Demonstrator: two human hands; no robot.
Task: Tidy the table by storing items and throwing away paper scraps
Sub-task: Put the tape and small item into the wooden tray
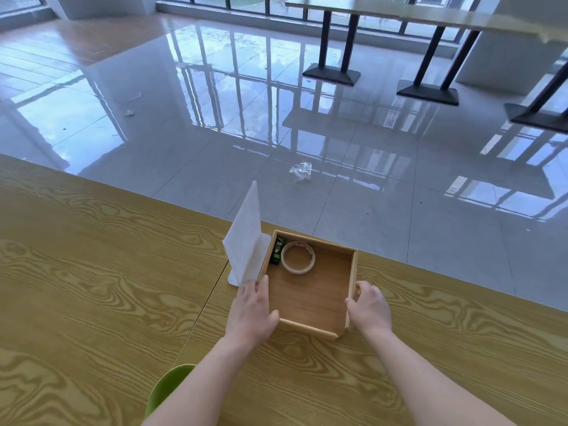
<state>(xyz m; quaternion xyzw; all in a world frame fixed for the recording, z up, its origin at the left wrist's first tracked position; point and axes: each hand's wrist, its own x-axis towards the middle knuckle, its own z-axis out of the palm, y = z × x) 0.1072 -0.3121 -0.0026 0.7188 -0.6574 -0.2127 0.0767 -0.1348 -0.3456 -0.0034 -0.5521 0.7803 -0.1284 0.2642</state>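
Wooden box (310,299) sat near the table's (92,272) far edge. Green bin (167,390) showed low left. An upright white sheet (246,238) stood just beside the box's left wall, which your left hand (253,309) clasped. Lighter (278,251) and tape roll (296,271) lay inside, far-left corner. Your right hand (370,309) gripped the right wall. Judged: move it level and slowly, clear of the sheet.
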